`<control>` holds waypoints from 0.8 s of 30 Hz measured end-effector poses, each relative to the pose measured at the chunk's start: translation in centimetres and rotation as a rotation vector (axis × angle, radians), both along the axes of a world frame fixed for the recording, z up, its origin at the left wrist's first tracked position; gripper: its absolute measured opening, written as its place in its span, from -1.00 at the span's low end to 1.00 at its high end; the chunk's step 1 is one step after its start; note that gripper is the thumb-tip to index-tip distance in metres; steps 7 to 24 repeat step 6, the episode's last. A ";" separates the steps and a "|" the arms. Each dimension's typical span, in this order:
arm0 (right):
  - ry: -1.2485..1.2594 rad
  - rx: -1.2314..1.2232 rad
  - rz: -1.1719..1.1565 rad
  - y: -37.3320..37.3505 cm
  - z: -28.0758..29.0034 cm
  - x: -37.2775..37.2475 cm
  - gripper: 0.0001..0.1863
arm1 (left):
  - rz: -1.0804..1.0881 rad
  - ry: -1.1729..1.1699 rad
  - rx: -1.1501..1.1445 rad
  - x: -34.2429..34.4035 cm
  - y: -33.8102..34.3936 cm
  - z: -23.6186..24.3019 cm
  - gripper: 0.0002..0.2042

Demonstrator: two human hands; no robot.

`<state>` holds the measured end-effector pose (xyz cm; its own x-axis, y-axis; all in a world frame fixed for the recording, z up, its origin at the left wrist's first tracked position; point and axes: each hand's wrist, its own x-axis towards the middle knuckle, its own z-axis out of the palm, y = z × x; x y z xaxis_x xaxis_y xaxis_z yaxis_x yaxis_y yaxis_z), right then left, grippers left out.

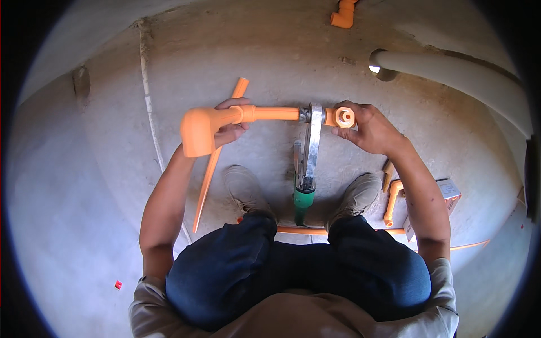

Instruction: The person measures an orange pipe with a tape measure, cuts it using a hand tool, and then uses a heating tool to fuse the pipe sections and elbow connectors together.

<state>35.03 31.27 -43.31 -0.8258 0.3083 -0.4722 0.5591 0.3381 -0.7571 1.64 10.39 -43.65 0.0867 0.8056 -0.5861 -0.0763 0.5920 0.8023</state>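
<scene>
My left hand (230, 135) is wrapped round an orange plastic pipe (275, 113) with a coupling and a large-looking elbow (197, 134) on its left end. The pipe's right end meets a socket on the left side of a pipe welding iron (312, 143), which has a flat metal plate and a green handle (303, 200). Against the plate's right side, my right hand (373, 128) grips an orange threaded fitting (344, 118) with a metal insert facing up. How deep either piece sits on the iron's sockets, I cannot tell.
Under my left forearm a loose orange pipe (207, 186) lies aslant. Another pipe (304, 230) crosses behind my shoes (356, 197). At right are a bent orange pipe (391, 203) and a box (449, 190). A thick grey pipe (451, 70) and an orange elbow (342, 18) are farther off.
</scene>
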 end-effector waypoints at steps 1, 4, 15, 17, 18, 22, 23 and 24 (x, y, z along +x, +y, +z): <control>0.002 0.001 0.000 -0.1 0.1 0.0 -0.61 | 0.000 0.002 0.001 0.0 0.3 -0.1 -0.52; 0.002 -0.053 -0.035 -0.3 -0.1 0.2 -0.57 | -0.200 0.290 -0.055 0.1 2.1 -0.9 -0.38; -0.004 -0.054 -0.021 -0.5 -0.9 0.5 -0.51 | -0.359 0.339 -0.101 0.2 3.0 -0.9 -0.33; -0.004 -0.054 -0.021 -0.5 -0.9 0.5 -0.51 | -0.359 0.339 -0.101 0.2 3.0 -0.9 -0.33; -0.004 -0.054 -0.021 -0.5 -0.9 0.5 -0.51 | -0.359 0.339 -0.101 0.2 3.0 -0.9 -0.33; -0.004 -0.054 -0.021 -0.5 -0.9 0.5 -0.51 | -0.359 0.339 -0.101 0.2 3.0 -0.9 -0.33; -0.004 -0.054 -0.021 -0.5 -0.9 0.5 -0.51 | -0.359 0.339 -0.101 0.2 3.0 -0.9 -0.33; -0.004 -0.054 -0.021 -0.5 -0.9 0.5 -0.51 | -0.359 0.339 -0.101 0.2 3.0 -0.9 -0.33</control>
